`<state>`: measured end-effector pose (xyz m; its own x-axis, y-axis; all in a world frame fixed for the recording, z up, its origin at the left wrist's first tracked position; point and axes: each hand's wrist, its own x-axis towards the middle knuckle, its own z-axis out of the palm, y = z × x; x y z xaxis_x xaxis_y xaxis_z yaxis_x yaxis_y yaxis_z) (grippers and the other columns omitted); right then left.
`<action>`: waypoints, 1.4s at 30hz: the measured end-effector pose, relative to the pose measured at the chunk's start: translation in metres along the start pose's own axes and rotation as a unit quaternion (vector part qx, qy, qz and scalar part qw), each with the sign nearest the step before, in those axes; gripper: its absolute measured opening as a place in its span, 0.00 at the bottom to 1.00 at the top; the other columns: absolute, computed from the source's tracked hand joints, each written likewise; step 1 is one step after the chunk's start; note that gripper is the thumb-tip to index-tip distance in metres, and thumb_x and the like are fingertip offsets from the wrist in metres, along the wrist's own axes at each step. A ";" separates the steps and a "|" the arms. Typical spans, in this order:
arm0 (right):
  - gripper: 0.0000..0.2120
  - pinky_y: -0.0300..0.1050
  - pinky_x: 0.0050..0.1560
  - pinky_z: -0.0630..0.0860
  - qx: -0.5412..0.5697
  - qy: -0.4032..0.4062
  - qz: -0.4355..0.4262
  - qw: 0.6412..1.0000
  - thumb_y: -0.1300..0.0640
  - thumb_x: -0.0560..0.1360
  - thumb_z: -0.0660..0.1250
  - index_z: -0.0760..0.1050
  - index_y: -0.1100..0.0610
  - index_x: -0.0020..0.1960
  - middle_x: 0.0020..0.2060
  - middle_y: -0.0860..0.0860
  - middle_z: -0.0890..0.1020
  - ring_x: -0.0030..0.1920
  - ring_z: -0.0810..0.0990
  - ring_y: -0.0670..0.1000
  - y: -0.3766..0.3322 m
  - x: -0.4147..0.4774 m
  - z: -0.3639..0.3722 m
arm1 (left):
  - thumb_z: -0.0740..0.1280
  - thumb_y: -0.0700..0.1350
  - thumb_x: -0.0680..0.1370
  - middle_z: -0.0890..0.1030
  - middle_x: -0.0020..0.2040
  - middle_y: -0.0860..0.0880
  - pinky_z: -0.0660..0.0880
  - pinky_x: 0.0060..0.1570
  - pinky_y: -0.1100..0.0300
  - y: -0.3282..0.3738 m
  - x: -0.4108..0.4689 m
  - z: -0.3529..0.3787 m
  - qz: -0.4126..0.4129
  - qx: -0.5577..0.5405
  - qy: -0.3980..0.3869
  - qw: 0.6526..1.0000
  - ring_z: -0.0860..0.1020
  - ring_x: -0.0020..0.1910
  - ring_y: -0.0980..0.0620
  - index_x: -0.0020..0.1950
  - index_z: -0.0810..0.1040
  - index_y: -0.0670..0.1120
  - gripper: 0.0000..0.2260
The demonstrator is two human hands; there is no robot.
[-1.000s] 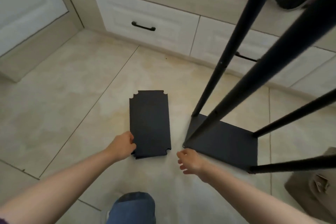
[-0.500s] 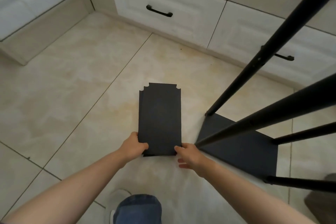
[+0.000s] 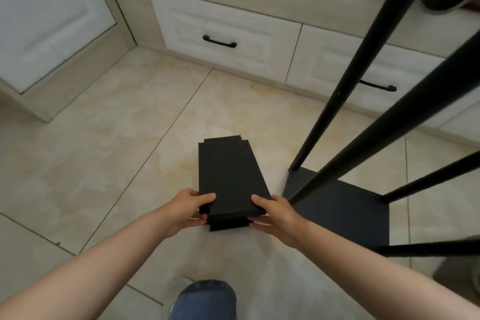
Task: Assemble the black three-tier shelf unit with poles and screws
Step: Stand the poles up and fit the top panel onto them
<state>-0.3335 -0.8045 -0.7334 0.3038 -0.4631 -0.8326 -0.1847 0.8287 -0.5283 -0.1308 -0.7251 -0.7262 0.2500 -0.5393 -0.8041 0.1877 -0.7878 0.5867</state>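
On the left, a white cupboard door [image 3: 39,13] stands beside the pale tiled floor [image 3: 98,163]. The left hand [image 3: 191,209] grips the near left corner of the top shelf board [image 3: 228,176], with the thumb on top and the fingers under it. This black board is in the middle of the floor. Its near end is lifted and its far end is low. Another black board [image 3: 228,225] lies under it, and only its near edge shows. The right hand [image 3: 276,212] grips the near right corner the same way. Just to the right, the base board [image 3: 345,213] lies flat on the floor, with four black poles [image 3: 348,80] rising from it. I think the step is to pick up one board and take it to the poles to make the next tier. To do it well, both hands should lift only the top board and leave the other one lying there. Hold it level so it does not slip. The board has little cuts at its corners, and I guess each cut must meet a pole. The poles are tall and thin, so go slowly and do not knock them. No screws are in sight, so I cannot tell where they are.
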 end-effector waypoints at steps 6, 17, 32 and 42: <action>0.05 0.55 0.40 0.84 0.116 -0.091 0.060 0.987 0.64 0.80 0.65 0.73 0.63 0.55 0.44 0.62 0.85 0.42 0.86 0.62 -0.042 -0.051 -0.005 | 0.71 0.40 0.79 0.82 0.56 0.38 0.82 0.38 0.57 0.028 -0.059 -0.009 -0.005 -0.129 -0.058 0.990 0.84 0.43 0.45 0.62 0.78 0.36 0.14; 0.11 0.50 0.35 0.83 0.059 -0.129 0.004 0.990 0.63 0.77 0.69 0.76 0.64 0.58 0.49 0.63 0.85 0.45 0.87 0.60 -0.062 -0.182 -0.046 | 0.64 0.41 0.83 0.82 0.51 0.39 0.83 0.31 0.56 0.081 -0.158 -0.028 0.100 -0.224 -0.005 0.969 0.82 0.46 0.44 0.58 0.77 0.37 0.08; 0.25 0.48 0.42 0.83 -0.088 -0.095 -0.098 0.987 0.56 0.72 0.75 0.75 0.61 0.67 0.58 0.61 0.83 0.48 0.86 0.59 -0.077 -0.319 -0.182 | 0.76 0.51 0.70 0.86 0.55 0.42 0.82 0.41 0.56 0.109 -0.242 0.013 0.191 0.008 -0.047 0.980 0.86 0.48 0.46 0.59 0.83 0.39 0.23; 0.29 0.48 0.38 0.83 0.059 -0.041 -0.142 0.987 0.51 0.67 0.76 0.76 0.68 0.61 0.54 0.64 0.84 0.48 0.86 0.60 -0.044 -0.351 -0.196 | 0.72 0.47 0.77 0.87 0.46 0.43 0.81 0.31 0.60 0.114 -0.288 0.043 0.253 -0.057 -0.045 0.965 0.86 0.37 0.49 0.55 0.83 0.36 0.15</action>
<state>-0.6155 -0.7407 -0.4506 0.4028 -0.6599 -0.6343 0.0287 0.7017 -0.7119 -0.2218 -0.6722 -0.4318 0.2549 -0.8742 -0.4133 0.1671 -0.3812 0.9093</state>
